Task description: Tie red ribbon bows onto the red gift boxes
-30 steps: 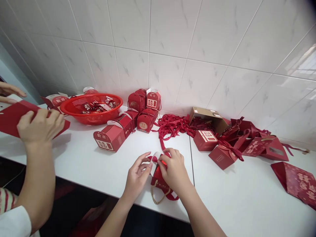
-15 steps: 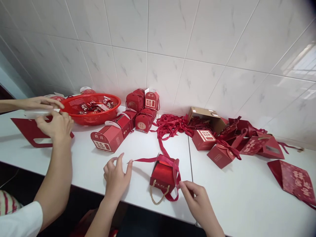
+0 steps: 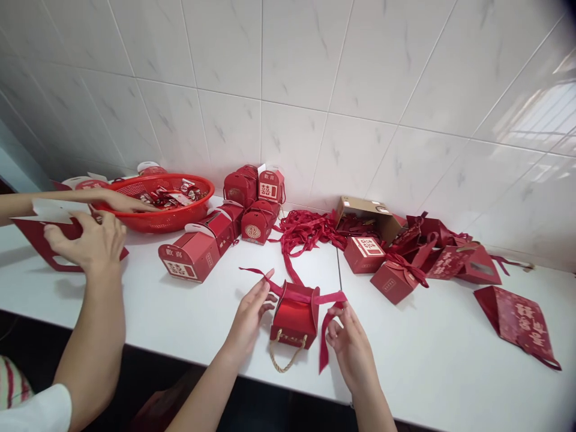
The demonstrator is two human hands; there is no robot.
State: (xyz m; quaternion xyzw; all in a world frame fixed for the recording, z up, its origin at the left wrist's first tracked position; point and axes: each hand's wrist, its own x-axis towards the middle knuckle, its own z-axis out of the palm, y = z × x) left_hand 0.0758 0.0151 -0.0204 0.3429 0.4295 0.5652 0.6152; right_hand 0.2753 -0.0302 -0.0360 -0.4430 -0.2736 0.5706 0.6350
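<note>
A small red gift box [image 3: 293, 318] with a twisted gold rope handle [image 3: 284, 365] stands at the table's front. Red ribbon [image 3: 299, 295] runs across its top. To the left of the box, my left hand [image 3: 252, 312] is closed on one ribbon end, whose tip sticks out beyond the fingers. On the other side my right hand [image 3: 353, 342] pinches the opposite end near its fingertips, and a length of it hangs down beside the box. Neither palm rests on the box.
At left, a co-worker's hand reaches into a red basket [image 3: 166, 222] of wrapped candies; the other holds a red carton [image 3: 40, 240]. Several finished boxes [image 3: 186, 255] stand mid-table. Behind lie a ribbon heap [image 3: 310, 231], a cardboard box [image 3: 369, 216] and red bags [image 3: 517, 321].
Both my hands have moved in closer to the box and up along its sides, drawing the ribbon ends outward over its top. The co-worker's far hand has gone into the basket.
</note>
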